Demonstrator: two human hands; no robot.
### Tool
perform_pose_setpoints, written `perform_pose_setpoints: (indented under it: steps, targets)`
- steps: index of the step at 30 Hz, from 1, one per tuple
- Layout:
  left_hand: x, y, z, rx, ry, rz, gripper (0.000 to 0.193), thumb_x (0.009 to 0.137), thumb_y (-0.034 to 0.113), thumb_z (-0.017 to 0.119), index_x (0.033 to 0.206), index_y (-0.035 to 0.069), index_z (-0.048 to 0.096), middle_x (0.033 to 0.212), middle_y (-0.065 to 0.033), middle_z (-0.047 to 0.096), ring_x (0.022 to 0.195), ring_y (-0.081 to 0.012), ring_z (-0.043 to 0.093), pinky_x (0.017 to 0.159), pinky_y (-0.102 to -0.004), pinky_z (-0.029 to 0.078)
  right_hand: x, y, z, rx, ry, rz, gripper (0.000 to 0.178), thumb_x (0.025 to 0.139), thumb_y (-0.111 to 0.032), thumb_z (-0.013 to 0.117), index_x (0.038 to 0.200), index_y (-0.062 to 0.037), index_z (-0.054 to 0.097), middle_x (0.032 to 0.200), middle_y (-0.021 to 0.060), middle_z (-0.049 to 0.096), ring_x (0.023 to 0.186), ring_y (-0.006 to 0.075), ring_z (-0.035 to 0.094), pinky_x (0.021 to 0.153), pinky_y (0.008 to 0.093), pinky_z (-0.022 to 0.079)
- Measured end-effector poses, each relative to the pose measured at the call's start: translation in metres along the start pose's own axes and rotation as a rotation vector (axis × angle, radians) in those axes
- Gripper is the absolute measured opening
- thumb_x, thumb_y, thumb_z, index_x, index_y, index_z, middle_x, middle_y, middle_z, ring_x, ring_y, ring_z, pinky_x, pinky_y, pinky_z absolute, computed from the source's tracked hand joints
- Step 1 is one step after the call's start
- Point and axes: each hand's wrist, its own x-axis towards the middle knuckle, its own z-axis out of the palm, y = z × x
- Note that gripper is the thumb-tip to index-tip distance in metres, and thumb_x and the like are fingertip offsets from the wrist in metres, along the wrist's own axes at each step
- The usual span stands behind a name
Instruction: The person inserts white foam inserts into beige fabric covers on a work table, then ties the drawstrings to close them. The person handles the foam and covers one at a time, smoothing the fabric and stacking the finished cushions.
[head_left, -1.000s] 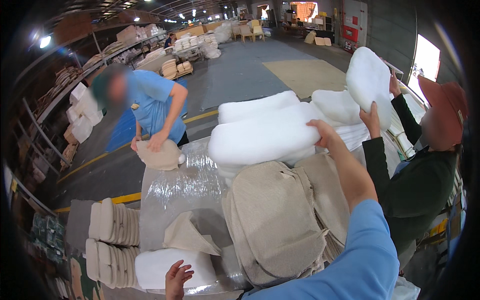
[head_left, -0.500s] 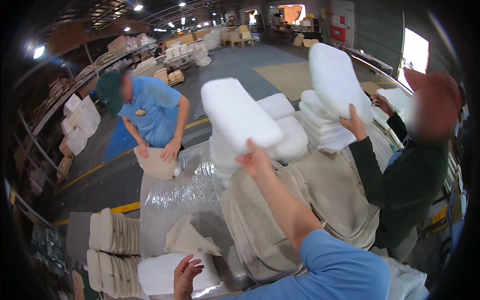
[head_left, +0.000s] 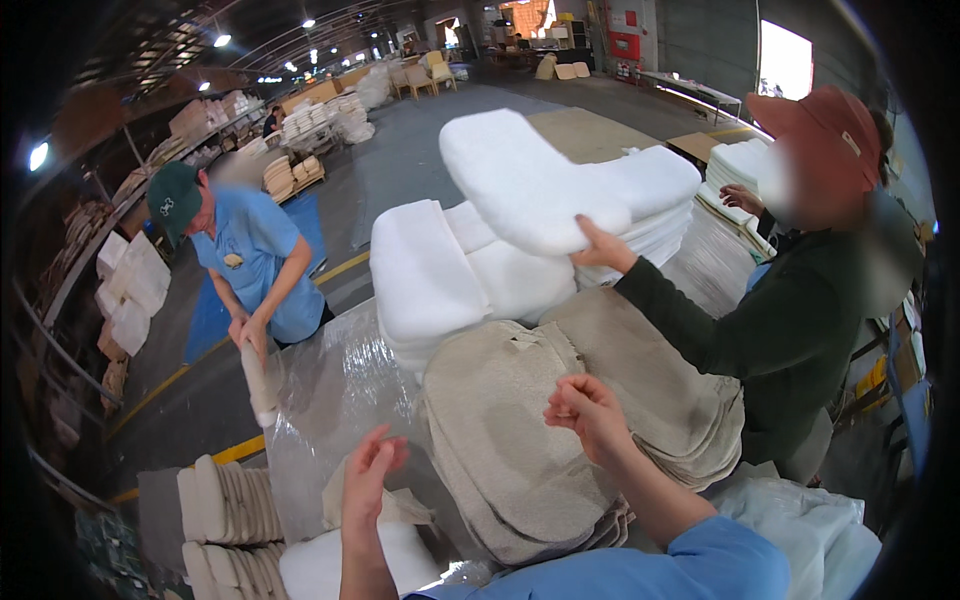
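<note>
My right hand (head_left: pixel 590 418) hovers over a stack of beige fabric covers (head_left: pixel 505 440), its fingers loosely curled with nothing in them. To its left, my left hand (head_left: pixel 370 475) is raised, empty and somewhat blurred, its fingers stretched. Below it are a white cushion pad (head_left: pixel 350 565) and a crumpled beige cover (head_left: pixel 400 505), both partly hidden by my forearm. A second stack of beige covers (head_left: pixel 650 385) adjoins the first on the right. Beyond them, white pads (head_left: pixel 425 265) are piled up.
At right, a co-worker in a red cap (head_left: pixel 820 130) holds a white pad (head_left: pixel 510 180) over the pile. Another in blue (head_left: pixel 250 235) handles a beige piece (head_left: pixel 258 385) at left. Plastic film (head_left: pixel 335 370) covers the table. Filled beige cushions (head_left: pixel 230 500) stand in rows at lower left.
My right hand has let go of a white pad, which rests on the pile, and has drawn back over the covers. The right co-worker's pad swung left; the left co-worker lifted the beige piece upright.
</note>
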Motion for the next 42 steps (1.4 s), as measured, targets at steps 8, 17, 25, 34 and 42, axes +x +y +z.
perform_pose_setpoints:
  steps: [8, 17, 25, 34, 42]
  targets:
    - [0.032, 0.019, 0.108, -0.083, -0.283, 0.047, 0.04, 0.107, 0.013, 0.064, 0.146, 0.003, 0.061, 0.121, -0.0128, 0.074, 0.107, -0.0207, 0.072, 0.098, -0.0342, 0.054, -0.051, 0.031, -0.038, -0.019, 0.054, 0.06, 0.016, 0.106, -0.016, 0.068, 0.115, -0.0026, 0.066, 0.102, 0.0068, 0.072, 0.091, 0.0163, 0.071, 0.085, 0.0311, 0.06]
    - [-0.034, -0.03, 0.027, -0.039, -0.027, -0.065, 0.037, 0.108, 0.014, 0.06, 0.143, 0.002, 0.061, 0.119, -0.0167, 0.074, 0.104, -0.0262, 0.075, 0.091, -0.0393, 0.061, -0.043, 0.034, -0.034, -0.156, -0.039, 0.101, 0.017, 0.106, -0.018, 0.069, 0.113, -0.0031, 0.067, 0.103, 0.0066, 0.072, 0.092, 0.016, 0.071, 0.085, 0.031, 0.06]
    - [-0.073, -0.029, -0.011, -0.143, 0.158, -0.035, 0.035, 0.106, 0.014, 0.062, 0.139, 0.002, 0.063, 0.116, -0.0171, 0.074, 0.097, -0.0256, 0.075, 0.09, -0.0386, 0.061, -0.036, 0.019, -0.012, -0.214, -0.132, 0.152, 0.017, 0.107, -0.018, 0.067, 0.116, -0.004, 0.067, 0.105, 0.0058, 0.071, 0.094, 0.0154, 0.071, 0.088, 0.0322, 0.06]
    - [-0.075, -0.032, -0.005, -0.14, 0.107, -0.03, 0.034, 0.106, 0.015, 0.063, 0.138, 0.002, 0.064, 0.115, -0.0165, 0.075, 0.096, -0.0242, 0.075, 0.09, -0.037, 0.061, -0.058, 0.036, -0.012, -0.218, -0.115, 0.169, 0.019, 0.108, -0.019, 0.066, 0.118, -0.0026, 0.066, 0.105, 0.0062, 0.071, 0.093, 0.0156, 0.071, 0.087, 0.0316, 0.06]
    - [-0.101, -0.037, -0.024, -0.121, 0.168, -0.071, 0.034, 0.106, 0.015, 0.062, 0.138, 0.002, 0.064, 0.115, -0.0151, 0.075, 0.096, -0.0229, 0.075, 0.088, -0.035, 0.06, -0.075, 0.05, -0.008, -0.232, -0.081, 0.155, 0.021, 0.107, -0.019, 0.067, 0.119, -0.0019, 0.066, 0.105, 0.0064, 0.071, 0.092, 0.0155, 0.071, 0.083, 0.0309, 0.059]
